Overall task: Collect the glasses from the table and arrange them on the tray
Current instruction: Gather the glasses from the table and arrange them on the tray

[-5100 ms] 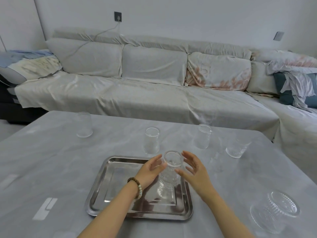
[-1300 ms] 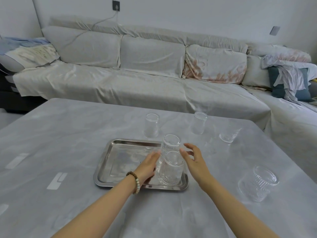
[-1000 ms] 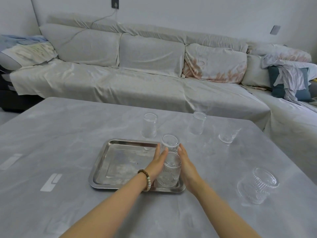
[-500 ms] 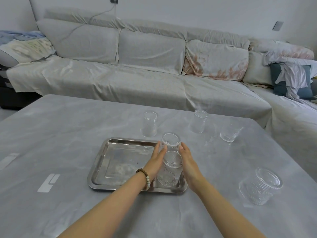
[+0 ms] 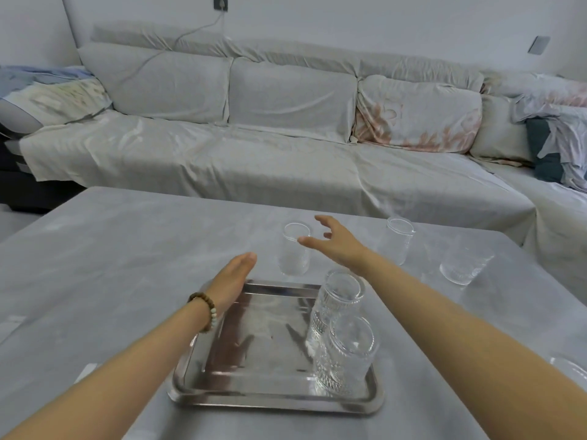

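**A:** How many glasses are on the tray (image 5: 254, 354) so far?

**B:** Two. Both are ribbed tumblers along its right side: the nearer ribbed glass (image 5: 347, 355) sits in the front right corner, and the farther ribbed glass (image 5: 338, 300) stands just behind it, the pair looking close enough to touch. The rest of the steel tray is bare.

**A:** And what's left out on the worktop (image 5: 111, 265)?

**B:** At least three plain clear ones beyond the tray. A tall smooth glass (image 5: 294, 249) stands just past the tray's far edge, a second tall glass (image 5: 397, 244) is farther right, and a short tumbler (image 5: 464, 265) is out toward the right side. There's also a sliver of glass rim (image 5: 570, 371) at the frame's right edge, too cut off to say much about.

**A:** What are the hands doing?

**B:** Neither holds anything. The right hand (image 5: 336, 244) reaches out with fingers spread wide, just beside the rim of the tall smooth glass; whether it's touching, I can't tell. The left hand (image 5: 233, 279), with a beaded bracelet (image 5: 205, 309) at the wrist, is flat and open over the tray's far left corner.

**A:** So where does that put the job?

**B:** Under halfway, I'd judge. Two placed, at least three to go, with that nearest tall glass the likely next pick.
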`<control>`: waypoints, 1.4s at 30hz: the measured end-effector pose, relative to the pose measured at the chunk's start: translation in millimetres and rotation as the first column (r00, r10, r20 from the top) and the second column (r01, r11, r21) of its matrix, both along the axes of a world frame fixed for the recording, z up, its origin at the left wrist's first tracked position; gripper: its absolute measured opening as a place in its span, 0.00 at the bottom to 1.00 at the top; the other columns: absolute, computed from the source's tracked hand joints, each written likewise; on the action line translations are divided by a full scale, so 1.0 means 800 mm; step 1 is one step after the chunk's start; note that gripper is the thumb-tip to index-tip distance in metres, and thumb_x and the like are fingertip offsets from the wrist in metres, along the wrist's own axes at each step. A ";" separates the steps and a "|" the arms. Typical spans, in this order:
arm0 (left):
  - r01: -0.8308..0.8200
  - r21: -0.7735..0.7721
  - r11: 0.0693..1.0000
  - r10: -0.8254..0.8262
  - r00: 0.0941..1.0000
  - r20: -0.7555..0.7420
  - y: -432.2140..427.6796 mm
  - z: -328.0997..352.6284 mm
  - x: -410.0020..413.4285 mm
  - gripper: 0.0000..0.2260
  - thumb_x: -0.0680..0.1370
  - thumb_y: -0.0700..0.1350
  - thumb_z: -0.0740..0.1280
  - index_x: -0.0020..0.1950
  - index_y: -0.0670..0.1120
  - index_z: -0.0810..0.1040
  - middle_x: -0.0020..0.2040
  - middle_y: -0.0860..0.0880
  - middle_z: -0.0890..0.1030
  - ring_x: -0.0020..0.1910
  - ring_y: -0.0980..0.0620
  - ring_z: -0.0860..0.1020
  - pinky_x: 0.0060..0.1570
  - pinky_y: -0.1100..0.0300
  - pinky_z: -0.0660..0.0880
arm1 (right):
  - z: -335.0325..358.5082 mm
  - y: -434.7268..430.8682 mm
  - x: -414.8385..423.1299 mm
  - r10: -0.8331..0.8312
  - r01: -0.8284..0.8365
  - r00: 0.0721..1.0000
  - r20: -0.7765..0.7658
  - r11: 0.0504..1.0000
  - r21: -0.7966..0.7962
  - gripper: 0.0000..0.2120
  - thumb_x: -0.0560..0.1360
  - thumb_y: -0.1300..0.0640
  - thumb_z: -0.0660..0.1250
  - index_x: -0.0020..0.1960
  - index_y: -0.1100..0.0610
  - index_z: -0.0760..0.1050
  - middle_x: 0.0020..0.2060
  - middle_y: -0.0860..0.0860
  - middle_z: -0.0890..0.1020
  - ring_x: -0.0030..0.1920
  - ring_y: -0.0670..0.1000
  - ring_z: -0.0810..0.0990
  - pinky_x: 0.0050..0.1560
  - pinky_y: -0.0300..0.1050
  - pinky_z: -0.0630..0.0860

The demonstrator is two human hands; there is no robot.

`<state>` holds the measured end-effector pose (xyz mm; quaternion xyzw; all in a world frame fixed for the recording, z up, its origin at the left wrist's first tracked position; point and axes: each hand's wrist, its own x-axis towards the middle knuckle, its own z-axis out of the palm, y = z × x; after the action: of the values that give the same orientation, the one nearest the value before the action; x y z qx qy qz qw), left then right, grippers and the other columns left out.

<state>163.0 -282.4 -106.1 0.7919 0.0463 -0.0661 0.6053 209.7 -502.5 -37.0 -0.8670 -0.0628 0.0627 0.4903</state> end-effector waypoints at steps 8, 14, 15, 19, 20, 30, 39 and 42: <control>0.008 0.048 0.999 -0.008 1.000 -0.007 0.011 -0.018 0.016 0.32 0.70 0.70 0.53 0.70 0.56 0.64 0.71 0.53 0.68 0.70 0.48 0.67 0.70 0.44 0.61 | -0.032 0.039 0.050 -0.052 0.055 0.998 0.043 0.997 -0.057 0.37 0.68 0.55 0.76 0.71 0.56 0.63 0.70 0.55 0.69 0.68 0.55 0.70 0.65 0.46 0.66; -0.014 0.007 1.000 0.014 0.999 0.034 0.011 -0.018 0.003 0.25 0.74 0.65 0.56 0.69 0.57 0.65 0.69 0.52 0.70 0.67 0.49 0.69 0.69 0.45 0.64 | -0.030 0.038 0.042 -0.077 0.091 0.984 0.159 0.993 -0.081 0.39 0.66 0.53 0.78 0.72 0.52 0.64 0.68 0.55 0.72 0.66 0.55 0.72 0.64 0.47 0.68; -0.027 -0.011 1.000 0.028 0.998 0.059 0.010 -0.019 0.001 0.22 0.75 0.63 0.58 0.68 0.59 0.66 0.69 0.53 0.70 0.66 0.50 0.70 0.69 0.46 0.65 | -0.025 0.038 0.038 -0.071 0.086 0.981 0.179 0.993 -0.077 0.39 0.66 0.52 0.78 0.72 0.51 0.64 0.67 0.55 0.72 0.65 0.54 0.73 0.64 0.48 0.69; -0.042 -0.049 0.998 0.050 0.984 0.169 0.001 -0.004 -0.011 0.22 0.75 0.58 0.62 0.69 0.59 0.65 0.67 0.55 0.70 0.63 0.54 0.70 0.63 0.55 0.69 | 0.002 0.033 0.005 -0.017 0.022 0.970 0.242 1.000 -0.021 0.37 0.65 0.49 0.78 0.70 0.49 0.66 0.63 0.53 0.74 0.58 0.53 0.76 0.61 0.49 0.75; -0.035 -0.071 0.997 0.048 0.982 0.182 -0.003 -0.001 -0.015 0.23 0.75 0.56 0.62 0.70 0.57 0.64 0.67 0.55 0.69 0.62 0.54 0.69 0.60 0.59 0.69 | 0.006 0.031 -0.006 0.013 -0.014 0.970 0.242 1.000 0.001 0.37 0.65 0.49 0.78 0.69 0.48 0.66 0.62 0.52 0.74 0.57 0.52 0.77 0.59 0.47 0.77; 0.078 -0.050 0.996 -0.065 0.971 0.229 -0.028 0.001 -0.056 0.23 0.74 0.51 0.67 0.67 0.61 0.64 0.63 0.62 0.69 0.61 0.57 0.70 0.45 0.73 0.69 | -0.012 0.016 -0.079 0.209 -0.212 0.962 0.173 0.977 -0.003 0.33 0.63 0.56 0.80 0.63 0.49 0.68 0.60 0.49 0.76 0.60 0.49 0.78 0.65 0.45 0.74; 0.089 -0.031 0.996 -0.081 0.975 0.208 -0.031 -0.022 -0.060 0.29 0.72 0.48 0.71 0.70 0.61 0.62 0.67 0.54 0.71 0.64 0.53 0.70 0.62 0.53 0.68 | -0.017 0.018 -0.081 0.247 -0.191 0.942 0.229 0.952 -0.239 0.36 0.62 0.48 0.80 0.65 0.47 0.67 0.61 0.43 0.78 0.61 0.41 0.76 0.56 0.27 0.68; 0.097 -0.027 0.995 -0.090 0.975 0.203 -0.033 -0.027 -0.060 0.31 0.71 0.47 0.72 0.69 0.62 0.61 0.65 0.55 0.71 0.63 0.54 0.71 0.56 0.61 0.67 | -0.017 0.019 -0.083 0.273 -0.186 0.931 0.243 0.926 -0.328 0.38 0.62 0.46 0.79 0.67 0.46 0.65 0.64 0.45 0.78 0.63 0.43 0.76 0.54 0.26 0.66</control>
<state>115.3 -308.5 -127.6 0.7847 -0.0539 -0.0146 0.6174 143.1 -487.7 -50.6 -0.9176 -0.2244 0.0036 0.3282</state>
